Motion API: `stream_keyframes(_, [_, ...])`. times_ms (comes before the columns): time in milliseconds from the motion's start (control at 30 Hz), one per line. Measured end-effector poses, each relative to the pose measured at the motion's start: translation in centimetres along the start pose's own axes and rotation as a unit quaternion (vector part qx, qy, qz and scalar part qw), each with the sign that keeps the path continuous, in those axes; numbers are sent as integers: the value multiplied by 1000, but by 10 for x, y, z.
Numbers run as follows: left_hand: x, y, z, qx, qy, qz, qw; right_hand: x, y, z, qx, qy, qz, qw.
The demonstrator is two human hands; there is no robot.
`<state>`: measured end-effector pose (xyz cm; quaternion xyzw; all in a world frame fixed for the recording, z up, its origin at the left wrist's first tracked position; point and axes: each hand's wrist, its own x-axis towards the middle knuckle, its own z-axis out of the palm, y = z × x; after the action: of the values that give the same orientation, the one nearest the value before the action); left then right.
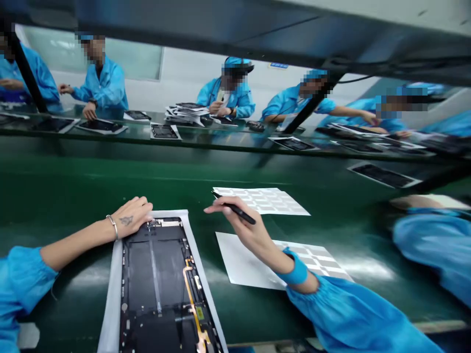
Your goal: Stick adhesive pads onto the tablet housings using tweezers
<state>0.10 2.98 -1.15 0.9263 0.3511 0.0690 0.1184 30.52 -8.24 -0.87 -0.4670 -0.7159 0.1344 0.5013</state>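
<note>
An opened tablet housing (167, 289), with black inner parts and an orange flex cable (191, 284), lies on a white sheet (110, 314) in front of me. My left hand (132, 215) grips its far left corner, fingers bent over the edge; the thumb is hidden. Black tweezers (239, 213) are held in my right hand (245, 225), raised over the table to the right of the housing. Their thin tip points to the far left, near a white sheet of grey stickers (275, 201). A second sticker sheet (324, 260) lies nearer, partly under my right forearm.
The green table (110, 176) stretches across the view. Beyond it, a raised glass shelf (217, 139) carries several tablet parts on sheets. Several co-workers in blue sit behind it. Another person's blue sleeve (434, 240) is at the right. Dark slanted posts (312, 105) support the overhead beam (221, 29).
</note>
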Motion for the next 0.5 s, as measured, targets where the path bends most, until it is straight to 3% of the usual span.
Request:
stream_keyframes(67, [9, -16, -15, -2, 28, -41, 999, -2, 13, -7, -2, 35, 16, 999])
stream_keyframes(167, [25, -45, -54, 42, 89, -126, 987, -4, 32, -7, -11, 59, 35, 998])
stream_keyframes(333, [40, -77, -115, 123, 171, -270, 940, 0, 51, -2, -4, 61, 63, 996])
stream_keyframes(400, [43, -80, -124, 141, 174, -297, 928, 2, 54, -2, -2, 68, 61, 996])
stream_keyframes(500, [42, -73, -122, 159, 168, -299, 926, 1, 55, -5, -10, 73, 34, 997])
